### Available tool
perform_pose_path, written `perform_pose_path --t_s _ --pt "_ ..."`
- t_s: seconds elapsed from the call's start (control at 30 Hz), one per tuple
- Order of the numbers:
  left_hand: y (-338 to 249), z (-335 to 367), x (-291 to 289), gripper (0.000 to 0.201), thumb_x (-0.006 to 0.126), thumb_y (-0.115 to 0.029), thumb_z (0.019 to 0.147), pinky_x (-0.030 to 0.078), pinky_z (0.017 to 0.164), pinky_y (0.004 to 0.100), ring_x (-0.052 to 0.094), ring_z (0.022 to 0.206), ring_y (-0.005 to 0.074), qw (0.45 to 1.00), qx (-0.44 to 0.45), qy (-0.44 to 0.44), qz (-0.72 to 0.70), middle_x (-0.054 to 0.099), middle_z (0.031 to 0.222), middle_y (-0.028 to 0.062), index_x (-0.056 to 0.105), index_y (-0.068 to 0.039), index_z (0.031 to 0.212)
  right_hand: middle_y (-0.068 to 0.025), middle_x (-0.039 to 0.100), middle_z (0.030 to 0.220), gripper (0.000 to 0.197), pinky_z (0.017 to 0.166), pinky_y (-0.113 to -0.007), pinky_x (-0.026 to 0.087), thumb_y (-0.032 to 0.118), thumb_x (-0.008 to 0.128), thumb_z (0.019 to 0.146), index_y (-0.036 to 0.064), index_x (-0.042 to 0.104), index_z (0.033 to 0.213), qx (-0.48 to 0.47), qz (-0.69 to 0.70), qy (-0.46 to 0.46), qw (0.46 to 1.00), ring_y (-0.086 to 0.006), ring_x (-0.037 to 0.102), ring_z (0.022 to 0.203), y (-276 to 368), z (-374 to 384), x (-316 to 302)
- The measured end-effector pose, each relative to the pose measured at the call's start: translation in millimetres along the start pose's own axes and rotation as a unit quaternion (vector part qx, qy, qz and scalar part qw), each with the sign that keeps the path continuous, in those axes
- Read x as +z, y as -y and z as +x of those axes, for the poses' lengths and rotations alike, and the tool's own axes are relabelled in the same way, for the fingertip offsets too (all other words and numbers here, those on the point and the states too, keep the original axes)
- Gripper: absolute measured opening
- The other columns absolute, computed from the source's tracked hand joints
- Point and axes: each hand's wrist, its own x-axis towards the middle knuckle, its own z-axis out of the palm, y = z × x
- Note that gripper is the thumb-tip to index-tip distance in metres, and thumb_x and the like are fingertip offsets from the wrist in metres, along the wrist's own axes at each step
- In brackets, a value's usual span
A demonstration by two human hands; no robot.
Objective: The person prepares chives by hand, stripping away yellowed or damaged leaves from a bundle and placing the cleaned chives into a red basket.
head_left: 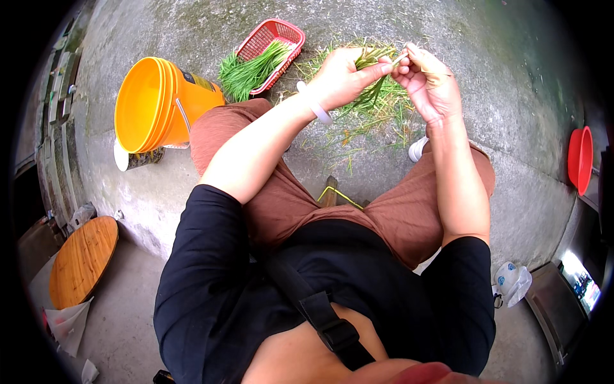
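My left hand [342, 78] is closed around a bunch of chives [371, 93], green blades hanging below its fingers. Close beside it, my right hand [430, 80] pinches at the pale stem end of the bunch with thumb and fingers. Under both hands, loose green and yellowed blades [387, 121] lie scattered over the concrete. A red plastic basket [283, 25] sits just left of my left hand. Long green chives [256, 70] lie in it, their tips hanging over its near left side.
An orange-yellow bucket [144, 105] stands at the left beside my knee, with a round container [142, 160] partly behind it. Farther down on the left is a round wooden board [84, 262]. A red basin [580, 160] and a plastic bag [511, 283] are at the right.
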Motion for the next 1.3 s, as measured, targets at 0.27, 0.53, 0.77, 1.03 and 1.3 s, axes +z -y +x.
perform_pose_path --t_s 0.27,0.53,0.77,1.03,1.3 --pt "-7.7 -2.0 3.1 0.015 0.065 -0.015 0.084 0.043 0.062 0.0197 0.053 0.07 0.0033 0.998 -0.043 -0.049 -0.02 0.063 0.077 -0.0021 0.066 -0.002 0.091 -0.004 0.06 0.077 0.015 0.068 -0.025 0.049 0.018 0.062 0.086 0.0036 0.06 0.083 -0.085 -0.072 -0.081 0.99 -0.0108 0.056 0.07 -24.0 -1.3 10.2" --pt "-14.2 1.8 0.9 0.018 0.064 -0.021 0.084 0.036 0.049 0.019 0.044 0.053 0.0019 0.989 -0.098 -0.061 -0.092 0.055 0.065 -0.0041 0.066 -0.004 0.092 -0.0025 0.059 0.071 0.023 0.061 -0.022 0.046 0.024 0.062 0.086 0.0038 0.06 0.076 -0.12 -0.145 -0.121 0.975 -0.0089 0.054 0.063 -10.2 1.0 9.3" --pt "-14.9 -0.1 -5.1 0.021 0.051 -0.022 0.091 0.03 0.046 0.0198 0.032 0.045 0.0035 0.925 -0.191 0.054 -0.324 0.04 0.056 -0.0071 0.058 -0.004 0.095 -0.003 0.063 0.073 0.026 0.062 -0.022 0.044 0.03 0.062 0.085 0.0046 0.065 0.08 -0.172 -0.312 -0.171 0.918 -0.0068 0.053 0.066 14.8 5.0 -0.3" --pt "-6.4 6.2 -14.7 0.023 0.043 -0.02 0.092 0.046 0.084 0.0352 0.06 0.093 0.0268 0.893 -0.163 -0.039 -0.417 0.061 0.091 0.0131 0.051 -0.001 0.083 -0.0104 0.056 0.116 0.049 0.089 -0.028 0.042 0.017 0.068 0.08 0.0044 0.05 0.124 -0.178 -0.479 -0.108 0.853 -0.0183 0.051 0.108 10.0 5.3 -6.4" --pt "-34.4 6.6 -56.0 0.013 0.055 -0.02 0.09 0.035 0.047 0.024 0.031 0.046 0.0054 0.926 -0.019 -0.208 -0.315 0.033 0.054 -0.0067 0.052 -0.01 0.084 -0.0045 0.062 0.104 0.04 0.085 -0.026 0.043 0.028 0.065 0.083 0.0021 0.058 0.113 -0.062 -0.465 -0.072 0.88 -0.0124 0.057 0.098 9.1 14.1 -38.0"
